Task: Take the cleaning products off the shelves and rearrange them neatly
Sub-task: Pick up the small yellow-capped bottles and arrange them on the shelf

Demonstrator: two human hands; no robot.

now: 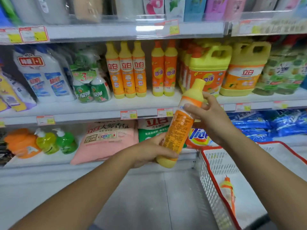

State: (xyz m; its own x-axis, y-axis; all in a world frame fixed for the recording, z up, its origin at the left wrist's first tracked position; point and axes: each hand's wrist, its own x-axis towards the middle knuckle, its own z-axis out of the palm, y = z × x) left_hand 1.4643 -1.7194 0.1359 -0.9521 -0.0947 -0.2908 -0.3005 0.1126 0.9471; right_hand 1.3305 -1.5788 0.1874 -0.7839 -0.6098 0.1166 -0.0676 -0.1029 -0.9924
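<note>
I hold a tall orange and yellow dish soap bottle [181,123] tilted in front of the shelves, its cap up and to the right. My left hand [152,150] grips its lower end. My right hand [207,117] wraps its upper part below the neck. Behind it, the middle shelf [99,107] carries three matching yellow-capped bottles [126,70], two orange-capped bottles [163,70] and big yellow jugs [209,70]. A gap lies on the shelf between the two slim bottle groups.
A white basket with a red rim [214,176] stands at the lower right with one orange bottle [228,191] lying inside. The bottom shelf holds a pink bag [106,140], green pump bottles [56,141] and blue packs [269,123]. White cleaner bottles [44,75] stand left.
</note>
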